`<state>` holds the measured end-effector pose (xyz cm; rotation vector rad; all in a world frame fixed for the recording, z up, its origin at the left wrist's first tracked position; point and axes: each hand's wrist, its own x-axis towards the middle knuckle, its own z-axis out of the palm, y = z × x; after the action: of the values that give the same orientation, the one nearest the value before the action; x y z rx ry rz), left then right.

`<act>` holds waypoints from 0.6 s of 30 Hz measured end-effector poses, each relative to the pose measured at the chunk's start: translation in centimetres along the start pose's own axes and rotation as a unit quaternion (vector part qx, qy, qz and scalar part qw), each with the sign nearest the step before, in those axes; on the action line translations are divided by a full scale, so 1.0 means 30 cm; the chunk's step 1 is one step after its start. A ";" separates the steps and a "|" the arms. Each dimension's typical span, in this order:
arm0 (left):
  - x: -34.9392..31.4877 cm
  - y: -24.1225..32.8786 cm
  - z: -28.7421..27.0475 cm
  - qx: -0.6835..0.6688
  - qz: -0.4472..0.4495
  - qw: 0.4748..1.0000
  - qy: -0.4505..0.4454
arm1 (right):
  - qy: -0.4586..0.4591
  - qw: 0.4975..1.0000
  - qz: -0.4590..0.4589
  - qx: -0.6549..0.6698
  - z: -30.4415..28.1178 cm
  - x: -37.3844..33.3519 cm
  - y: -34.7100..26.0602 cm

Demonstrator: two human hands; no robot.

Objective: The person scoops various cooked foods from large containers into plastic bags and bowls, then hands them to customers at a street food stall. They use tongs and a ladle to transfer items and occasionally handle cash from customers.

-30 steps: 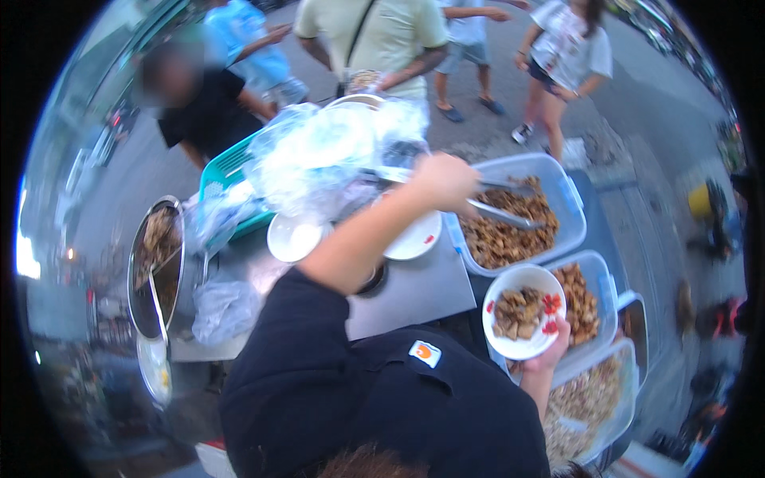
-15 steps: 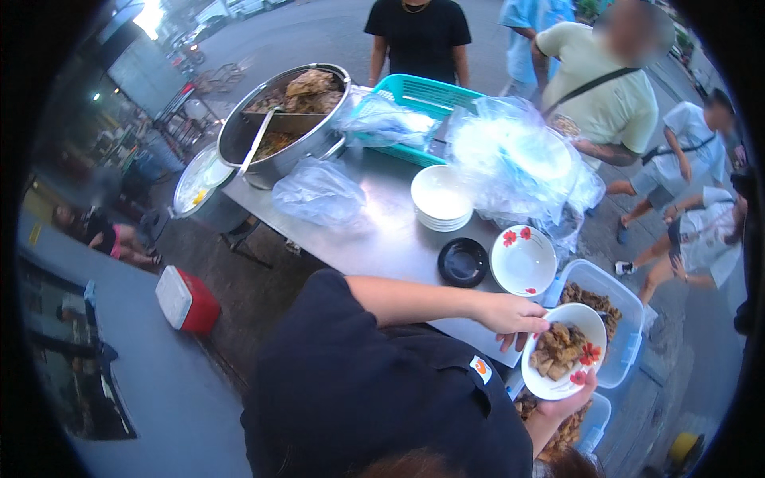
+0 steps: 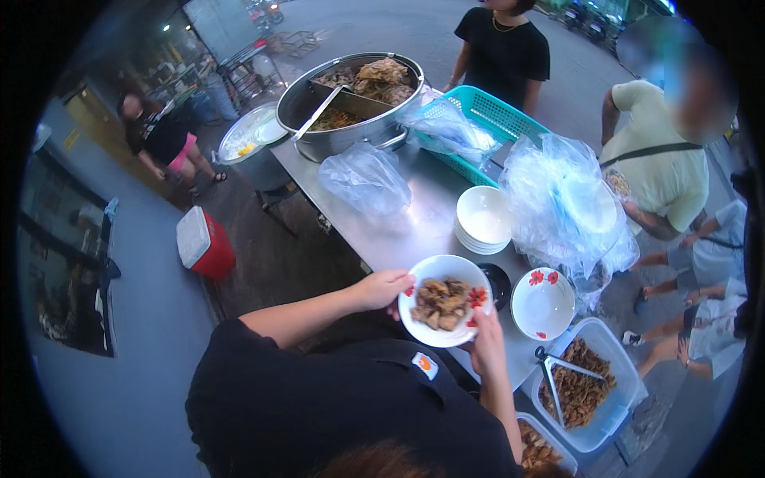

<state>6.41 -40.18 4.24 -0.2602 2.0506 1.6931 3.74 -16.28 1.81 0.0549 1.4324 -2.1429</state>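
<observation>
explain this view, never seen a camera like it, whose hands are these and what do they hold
No machine: a person works bare-handed, seen from a downward-looking fisheye camera worn on their head, so edges bend. The left hand and right hand hold a flowered white bowl of chopped food. On the metal table are a large pot, a teal basket, clear plastic bags, stacked white bowls, a black dish and another flowered bowl. Tongs rest in a food tub nearby.

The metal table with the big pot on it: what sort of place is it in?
Most likely an outdoor food stall by a street: a large divided pot of food and stacked white bowls stand on the metal table, and open road lies just beyond.
</observation>
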 end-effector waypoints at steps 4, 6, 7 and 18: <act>-0.037 -0.023 -0.130 0.096 -0.063 0.992 0.058 | -0.005 0.996 0.089 0.027 0.095 0.113 0.072; -0.040 -0.022 -0.222 0.183 -0.002 0.969 0.167 | -0.002 0.991 0.135 0.024 0.133 0.155 0.103; -0.035 -0.018 -0.275 0.168 0.026 0.963 0.210 | 0.001 0.990 0.134 0.038 0.153 0.179 0.118; 0.231 -0.052 -0.793 0.487 0.340 0.786 0.172 | 0.224 0.965 0.050 0.128 0.357 0.454 0.189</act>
<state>-4.45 -62.47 2.80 0.6299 3.2396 0.6227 -2.29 -32.85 -2.84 0.7339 1.3348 -2.3090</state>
